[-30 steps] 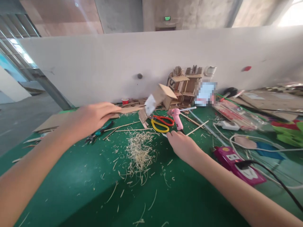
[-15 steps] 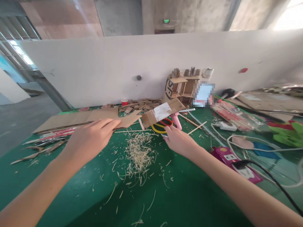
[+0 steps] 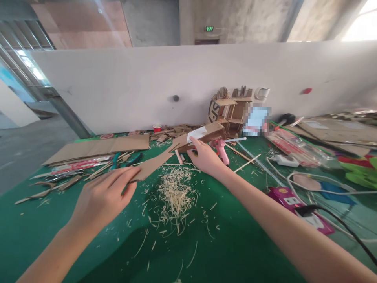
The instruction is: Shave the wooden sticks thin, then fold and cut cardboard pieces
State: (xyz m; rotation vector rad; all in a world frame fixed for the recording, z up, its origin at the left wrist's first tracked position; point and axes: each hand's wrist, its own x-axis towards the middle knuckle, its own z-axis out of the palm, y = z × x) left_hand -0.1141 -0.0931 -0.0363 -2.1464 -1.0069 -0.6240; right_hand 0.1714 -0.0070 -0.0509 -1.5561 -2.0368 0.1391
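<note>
My left hand (image 3: pixel 107 192) is closed on the near end of a cut cardboard piece (image 3: pixel 154 163), thumb below and fingers above. That piece narrows and slants up to the right, where its far tip meets or overlaps a folded cardboard box (image 3: pixel 213 129) with a white label. My right hand (image 3: pixel 204 157) grips the box's near edge, one finger over the label. It hides most of the scissors that lay there. A pink glue gun (image 3: pixel 221 151) with a white glue stick stands just right of the box. Below both hands lies a heap of pale wood shavings (image 3: pixel 176 192).
A flat cardboard sheet (image 3: pixel 103 147) and teal-handled pliers (image 3: pixel 114 160) lie left. Behind are cardboard scraps, a red cup (image 3: pixel 157 128) and a cardboard shelf model (image 3: pixel 226 108). A purple power strip (image 3: pixel 287 196), cables and a bag of sticks (image 3: pixel 294 145) are on the right.
My left hand has drawn the cut cardboard piece off the flat sheet toward me. My right hand has shifted left from the scissors' handles onto the cardboard box, which earlier tumbled down and settled.
</note>
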